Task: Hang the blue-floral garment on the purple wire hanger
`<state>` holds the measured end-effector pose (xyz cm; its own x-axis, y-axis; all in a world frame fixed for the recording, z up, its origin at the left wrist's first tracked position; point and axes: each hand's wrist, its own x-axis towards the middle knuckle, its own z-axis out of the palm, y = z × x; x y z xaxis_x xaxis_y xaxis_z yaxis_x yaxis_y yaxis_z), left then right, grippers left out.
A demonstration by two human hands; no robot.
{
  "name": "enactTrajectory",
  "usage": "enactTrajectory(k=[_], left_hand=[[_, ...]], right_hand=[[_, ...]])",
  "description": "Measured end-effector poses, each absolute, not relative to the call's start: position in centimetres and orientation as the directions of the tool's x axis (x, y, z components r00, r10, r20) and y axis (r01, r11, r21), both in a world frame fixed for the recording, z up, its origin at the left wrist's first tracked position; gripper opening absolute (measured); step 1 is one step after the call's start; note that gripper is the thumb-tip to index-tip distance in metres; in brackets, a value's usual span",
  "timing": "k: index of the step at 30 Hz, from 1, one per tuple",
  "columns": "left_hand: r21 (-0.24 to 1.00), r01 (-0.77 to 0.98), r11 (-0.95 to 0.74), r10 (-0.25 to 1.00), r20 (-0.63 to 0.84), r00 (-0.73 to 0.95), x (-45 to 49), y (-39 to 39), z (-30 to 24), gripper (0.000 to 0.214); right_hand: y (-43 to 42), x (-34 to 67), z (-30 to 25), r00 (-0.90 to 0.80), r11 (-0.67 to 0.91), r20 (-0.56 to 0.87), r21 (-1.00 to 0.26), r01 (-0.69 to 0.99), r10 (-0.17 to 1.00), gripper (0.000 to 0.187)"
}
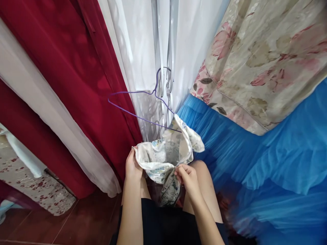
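Observation:
A small cream garment [163, 158] with a pale blue floral print hangs partly on a purple wire hanger [133, 102]. One corner of the hanger is inside the garment's opening. My left hand [132, 166] grips the garment's left edge, fingers closed round the cloth. My right hand [186, 175] pinches the lower right part of the same garment. The hanger's hook rests near a white sheer curtain [143, 44]. My bare knees and dark shorts [166, 221] show below the hands.
Dark red curtains [71, 78] hang at the left beside white ones. A bed with a floral cover [263, 64] and a blue tulle skirt [268, 153] fills the right. Dark wooden floor [84, 221] and a flowered cloth [38, 190] lie at lower left.

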<state>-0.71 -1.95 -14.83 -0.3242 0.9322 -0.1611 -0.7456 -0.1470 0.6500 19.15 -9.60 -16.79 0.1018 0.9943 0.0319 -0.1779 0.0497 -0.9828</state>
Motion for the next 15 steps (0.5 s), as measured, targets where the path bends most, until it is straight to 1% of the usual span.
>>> enactTrajectory(k=[1, 3, 5, 6, 8, 9, 11, 13, 15], left_hand=[[0.652, -0.742, -0.157, 0.934, -0.147, -0.326, 0.1, -3.3, -14.8, 0.017], [0.695, -0.698, -0.172, 0.955, -0.055, -0.291, 1.9, -6.0, -14.1, 0.025], [0.771, -0.614, -0.167, 0.982, 0.071, -0.177, 3.9, -8.2, -13.2, 0.026], [0.817, -0.548, -0.179, 0.984, 0.137, -0.117, 4.8, -9.1, -12.7, 0.025], [0.895, -0.369, -0.252, 0.964, 0.266, -0.012, 6.4, -10.4, -11.8, 0.022], [0.914, -0.270, -0.301, 0.947, 0.320, 0.029, 6.9, -10.8, -11.5, 0.020], [0.921, -0.124, -0.370, 0.919, 0.382, 0.092, 7.5, -11.0, -11.1, 0.019], [0.920, -0.068, -0.386, 0.914, 0.391, 0.109, 7.4, -10.7, -11.0, 0.019], [0.927, -0.045, -0.371, 0.916, 0.374, 0.148, 7.0, -10.2, -11.3, 0.034]], right_hand=[[-10.1, 19.8, -17.8, 0.061, 0.030, 0.023, -0.993, -0.117, 0.998, 0.037], [-10.7, 20.8, -19.0, -0.004, 0.022, 0.022, -1.000, 0.000, 1.000, 0.036], [-11.1, 21.3, -18.9, -0.051, 0.089, 0.085, -0.994, 0.071, 0.995, 0.028], [-11.3, 21.4, -18.5, -0.083, 0.146, 0.139, -0.986, 0.075, 0.987, 0.029], [-11.6, 21.1, -17.1, -0.172, 0.235, 0.229, -0.972, 0.018, 0.958, 0.042], [-11.8, 20.9, -16.3, -0.215, 0.245, 0.245, -0.969, -0.031, 0.945, 0.045], [-12.1, 20.4, -14.8, -0.278, 0.181, 0.211, -0.975, -0.127, 0.937, 0.043], [-12.4, 20.1, -13.8, -0.309, 0.076, 0.139, -0.976, -0.206, 0.941, 0.040], [-12.6, 20.4, -13.1, -0.325, -0.014, 0.080, -0.961, -0.277, 0.942, 0.040]])
